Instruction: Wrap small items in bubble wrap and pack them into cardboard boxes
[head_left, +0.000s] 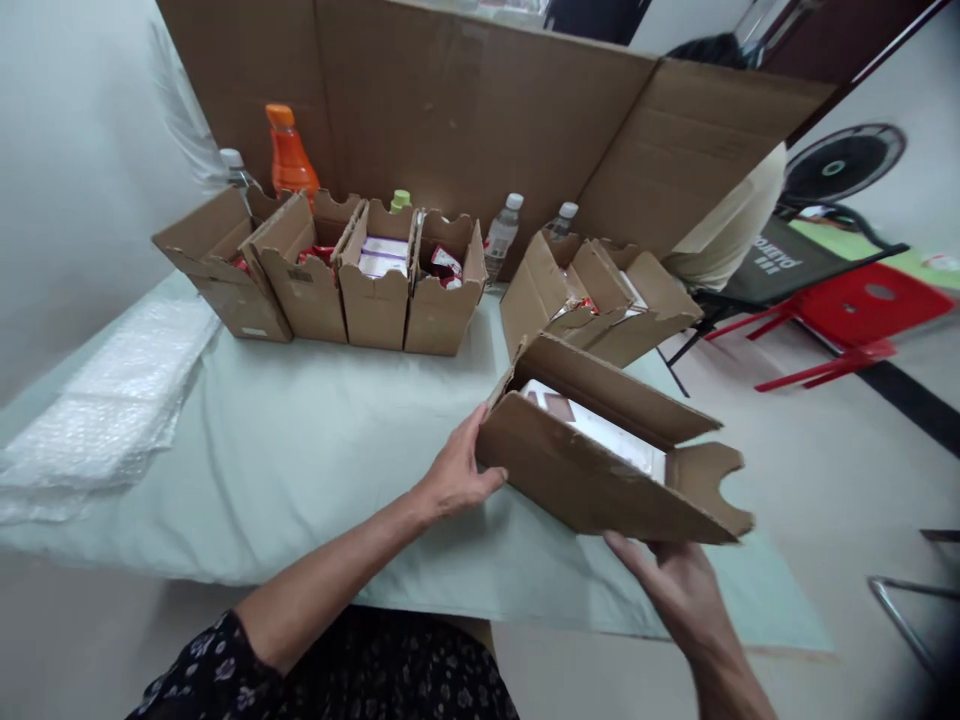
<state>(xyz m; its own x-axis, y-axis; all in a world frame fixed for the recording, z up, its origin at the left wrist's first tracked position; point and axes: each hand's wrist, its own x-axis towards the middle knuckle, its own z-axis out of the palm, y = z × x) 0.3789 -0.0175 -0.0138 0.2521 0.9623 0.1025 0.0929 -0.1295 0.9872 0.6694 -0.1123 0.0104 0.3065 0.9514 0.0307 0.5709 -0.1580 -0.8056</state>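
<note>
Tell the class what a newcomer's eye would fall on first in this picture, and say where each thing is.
The bright orange bottle stands out at the upper left, behind the row of boxes. Next comes the open cardboard box right of centre, with the left hand at its left end and the right hand at its lower edge. The red chair glows off to the right, beyond the table.

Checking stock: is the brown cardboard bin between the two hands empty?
Not empty: a white rectangular carton lies inside the open-topped brown cardboard bin.
</note>
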